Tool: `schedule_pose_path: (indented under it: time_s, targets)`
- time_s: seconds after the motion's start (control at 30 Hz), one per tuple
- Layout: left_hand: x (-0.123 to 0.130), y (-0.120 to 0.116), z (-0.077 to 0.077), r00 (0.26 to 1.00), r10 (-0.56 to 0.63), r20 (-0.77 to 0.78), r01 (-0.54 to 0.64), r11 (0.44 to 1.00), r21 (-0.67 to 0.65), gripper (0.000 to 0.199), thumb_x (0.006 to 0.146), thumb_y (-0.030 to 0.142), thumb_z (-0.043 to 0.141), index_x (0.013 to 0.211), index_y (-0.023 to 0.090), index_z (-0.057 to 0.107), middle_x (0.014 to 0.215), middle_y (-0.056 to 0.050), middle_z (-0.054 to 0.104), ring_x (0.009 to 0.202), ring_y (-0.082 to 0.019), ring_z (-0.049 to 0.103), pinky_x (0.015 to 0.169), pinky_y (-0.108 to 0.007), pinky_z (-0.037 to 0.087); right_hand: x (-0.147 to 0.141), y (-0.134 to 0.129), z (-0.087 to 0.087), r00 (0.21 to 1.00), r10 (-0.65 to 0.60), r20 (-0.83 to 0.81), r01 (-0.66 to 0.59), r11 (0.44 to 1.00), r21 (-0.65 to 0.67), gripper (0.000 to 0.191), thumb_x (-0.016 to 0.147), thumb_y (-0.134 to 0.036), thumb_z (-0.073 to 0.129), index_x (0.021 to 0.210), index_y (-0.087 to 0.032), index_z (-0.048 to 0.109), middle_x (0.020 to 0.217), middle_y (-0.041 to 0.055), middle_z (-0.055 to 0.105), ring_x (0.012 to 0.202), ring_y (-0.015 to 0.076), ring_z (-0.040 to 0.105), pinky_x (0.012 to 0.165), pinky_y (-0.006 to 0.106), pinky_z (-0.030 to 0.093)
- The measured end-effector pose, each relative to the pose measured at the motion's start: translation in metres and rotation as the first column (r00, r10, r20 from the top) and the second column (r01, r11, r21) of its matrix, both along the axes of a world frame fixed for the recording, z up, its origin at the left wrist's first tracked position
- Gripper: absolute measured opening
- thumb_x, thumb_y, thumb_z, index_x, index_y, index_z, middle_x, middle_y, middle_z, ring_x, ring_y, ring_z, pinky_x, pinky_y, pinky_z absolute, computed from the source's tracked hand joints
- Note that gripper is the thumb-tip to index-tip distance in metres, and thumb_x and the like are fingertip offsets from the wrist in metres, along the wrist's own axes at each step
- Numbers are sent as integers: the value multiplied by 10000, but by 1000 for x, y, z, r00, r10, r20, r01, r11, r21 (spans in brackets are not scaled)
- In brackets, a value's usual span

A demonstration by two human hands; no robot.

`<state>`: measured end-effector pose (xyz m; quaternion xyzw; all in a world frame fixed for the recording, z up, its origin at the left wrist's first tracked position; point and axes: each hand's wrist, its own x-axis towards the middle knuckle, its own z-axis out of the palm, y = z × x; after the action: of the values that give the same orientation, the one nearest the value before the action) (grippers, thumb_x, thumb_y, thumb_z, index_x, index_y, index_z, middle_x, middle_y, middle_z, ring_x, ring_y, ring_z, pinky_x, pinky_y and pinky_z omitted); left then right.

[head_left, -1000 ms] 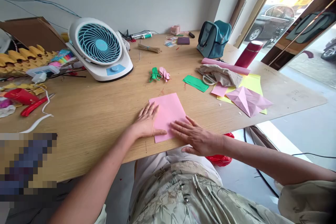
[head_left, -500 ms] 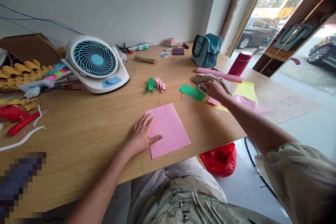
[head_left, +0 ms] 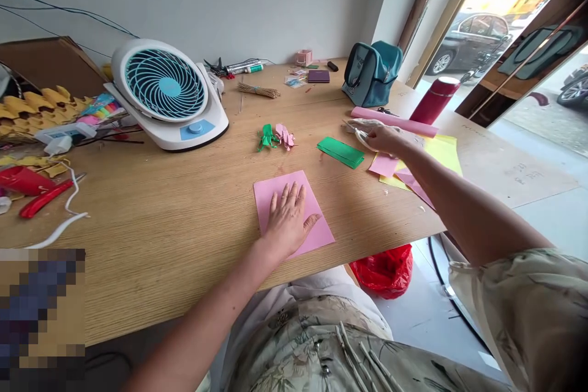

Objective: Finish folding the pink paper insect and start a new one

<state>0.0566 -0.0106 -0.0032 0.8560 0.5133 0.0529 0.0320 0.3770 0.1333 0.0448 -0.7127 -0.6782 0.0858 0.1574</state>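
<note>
The flat pink sheet of paper (head_left: 264, 199) lies near the front edge of the light wood-grain table (head_left: 184, 214), and the left hand (head_left: 288, 220) rests palm down on it, its fingers pointing to 12 o'clock, straight and slightly spread, the thumb out toward 2 o'clock. At 2 o'clock from the sheet, the right hand (head_left: 383, 138) has its fingers drawn together at a white loop-shaped handle (head_left: 362, 136) over the crumpled beige cloth (head_left: 407, 135); how firmly they grip cannot be told. Between 1 and 2 o'clock lies the green rectangular folded paper (head_left: 340, 152), apart from both hands. The green folded-paper figure (head_left: 267, 138) sits at 11 o'clock, just beside the pink folded-paper figure (head_left: 285, 136) at 12. Farther off, the white fan with blue blades (head_left: 169, 87) stands at 10 o'clock, the teal fabric bag (head_left: 372, 76) at 1, and the dark red cylindrical bottle (head_left: 434, 101) at 2. Yellow paper (head_left: 445, 150) lies partly under the cloth.
</note>
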Motion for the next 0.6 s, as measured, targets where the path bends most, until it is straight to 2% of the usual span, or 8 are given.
schedule_pose_path:
  time_s: [0.07,0.13,0.23,0.3,0.33,0.43,0.53,0.6]
  targets:
    - [7,1,-8,998,49,-34,-49,999,2,762,989,566,317,1541,43,260,1609,-206,263,1505,-332,219,1212,-550,198,0,-21,14,986,-51,-161,48,999,-23,213,888,-299,612,869,-97,680,704,45,616,624,126,542,606,253,418]
    - [9,0,-15,997,55,-62,-55,998,11,770,988,584,283,1547,55,255,1617,-198,243,1507,-331,214,1212,-542,201,0,-48,24,880,-23,-475,4,999,-41,190,902,-277,619,951,-104,679,746,24,614,620,84,510,598,223,407]
    - [7,-7,-19,995,44,-92,-42,999,20,762,986,593,267,1552,82,263,1628,-175,223,1514,-314,199,1217,-511,207,-2,-97,25,546,105,-831,-138,990,34,291,930,-350,603,1025,-80,655,835,44,622,719,70,562,691,224,441]
    - [6,-14,-18,994,50,-101,-49,999,16,756,987,591,265,1554,91,265,1632,-161,221,1516,-304,194,1217,-497,212,-5,-133,13,333,160,-929,-261,963,72,399,915,-500,591,1026,-121,647,790,23,612,708,84,572,676,238,460]
    - [6,-16,-17,993,55,-102,-54,998,14,753,988,590,263,1554,93,266,1632,-155,224,1516,-301,195,1217,-496,214,-7,-152,3,255,161,-954,-362,930,60,478,894,-600,568,986,-137,644,722,4,590,642,83,551,617,230,449]
    - [8,-22,-16,993,71,-95,-69,997,20,748,992,580,262,1552,84,265,1631,-153,228,1513,-305,202,1213,-507,215,-18,-211,-33,1,51,-999,-674,737,37,590,863,-731,501,950,-162,631,629,-12,554,506,101,500,478,231,401]
    - [10,-23,-16,990,109,-85,-107,994,34,739,998,558,280,1545,63,271,1627,-177,223,1507,-324,216,1201,-524,233,-29,-263,-66,30,-104,-994,-827,555,-83,595,910,-683,466,1097,-142,629,768,67,624,641,164,589,580,296,469]
    - [12,-22,-16,987,141,-78,-138,989,47,730,1000,545,295,1539,53,282,1622,-198,224,1503,-333,226,1193,-527,245,-35,-287,-83,2,-218,-976,-851,511,-116,642,898,-721,432,1094,-145,638,783,84,631,640,176,595,603,320,492]
